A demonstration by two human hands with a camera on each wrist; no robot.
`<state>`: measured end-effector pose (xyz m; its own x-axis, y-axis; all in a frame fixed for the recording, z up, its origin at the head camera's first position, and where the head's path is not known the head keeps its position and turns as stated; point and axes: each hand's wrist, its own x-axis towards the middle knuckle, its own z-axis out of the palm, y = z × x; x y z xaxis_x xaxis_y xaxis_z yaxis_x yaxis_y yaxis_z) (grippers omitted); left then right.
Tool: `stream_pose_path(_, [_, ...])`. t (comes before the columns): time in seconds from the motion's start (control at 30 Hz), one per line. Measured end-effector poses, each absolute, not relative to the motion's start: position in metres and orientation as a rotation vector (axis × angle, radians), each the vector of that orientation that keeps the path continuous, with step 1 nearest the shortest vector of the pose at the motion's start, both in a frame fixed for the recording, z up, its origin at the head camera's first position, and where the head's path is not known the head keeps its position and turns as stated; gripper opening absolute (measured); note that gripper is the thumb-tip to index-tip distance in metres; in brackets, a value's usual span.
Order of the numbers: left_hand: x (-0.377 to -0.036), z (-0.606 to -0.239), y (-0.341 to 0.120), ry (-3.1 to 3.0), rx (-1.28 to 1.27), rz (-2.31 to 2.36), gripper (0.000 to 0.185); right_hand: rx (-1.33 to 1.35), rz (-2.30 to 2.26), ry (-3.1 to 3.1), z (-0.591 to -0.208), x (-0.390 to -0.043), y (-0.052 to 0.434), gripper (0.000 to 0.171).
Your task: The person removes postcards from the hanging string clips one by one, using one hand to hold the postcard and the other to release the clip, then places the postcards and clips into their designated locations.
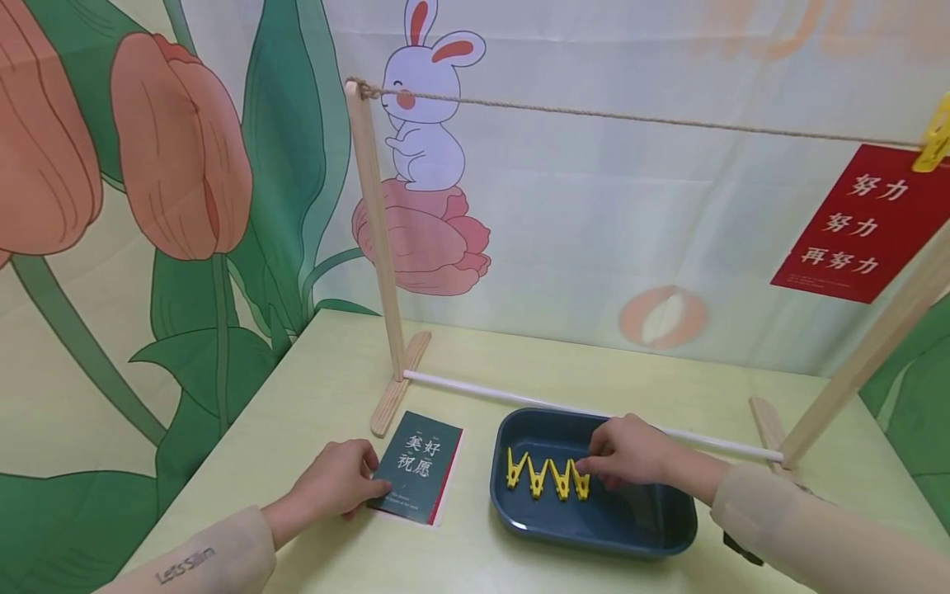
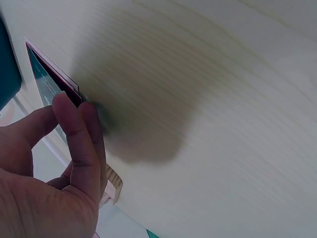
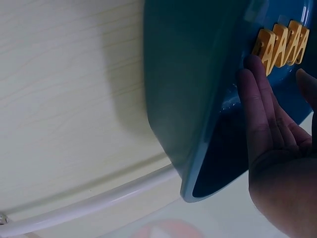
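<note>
A dark green card [image 1: 423, 474] with white characters lies flat on the pale table [image 1: 326, 388]. My left hand [image 1: 349, 480] rests at its left edge, fingers [image 2: 74, 114] touching the card [image 2: 42, 79] rim. To the right stands a dark blue tray [image 1: 594, 540] holding several yellow clothes pegs [image 1: 547, 477] in a row. Inside the tray [image 3: 188, 99] is my right hand [image 1: 597, 464], with straight fingers [image 3: 252, 89] touching the rightmost of the pegs [image 3: 282, 44]. Neither hand lifts anything.
A wooden frame stands behind the tray: left post [image 1: 374, 223], right post [image 1: 868, 363], white bottom rod [image 1: 519, 396] and a rope [image 1: 631, 117] across the top. A red card [image 1: 864, 227] hangs from the rope by a yellow peg [image 1: 935, 136]. A printed cloth backdrop surrounds the table.
</note>
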<state>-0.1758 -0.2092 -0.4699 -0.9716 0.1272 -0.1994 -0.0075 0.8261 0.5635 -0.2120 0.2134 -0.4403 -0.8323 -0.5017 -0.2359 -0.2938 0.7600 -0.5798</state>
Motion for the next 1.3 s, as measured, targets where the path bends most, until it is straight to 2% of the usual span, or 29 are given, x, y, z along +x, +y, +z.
stream_pose_path(0.43, [-0.179, -0.462, -0.207, 2.777, 0.105, 0.893, 0.028, -0.654, -0.798, 2.585, -0.429, -0.213, 0.218, 0.025])
stream_pose_path(0.77, [-0.191, -0.427, -0.185, 2.796, 0.185, 0.962, 0.036, -0.650, -0.858, 2.602, -0.402, -0.213, 0.224, 0.024])
stream_pose_path(1.3, [-0.218, -0.372, -0.133, 2.753, 0.364, 1.077, 0.042, -0.639, -0.917, 2.684, -0.348, -0.212, 0.240, 0.032])
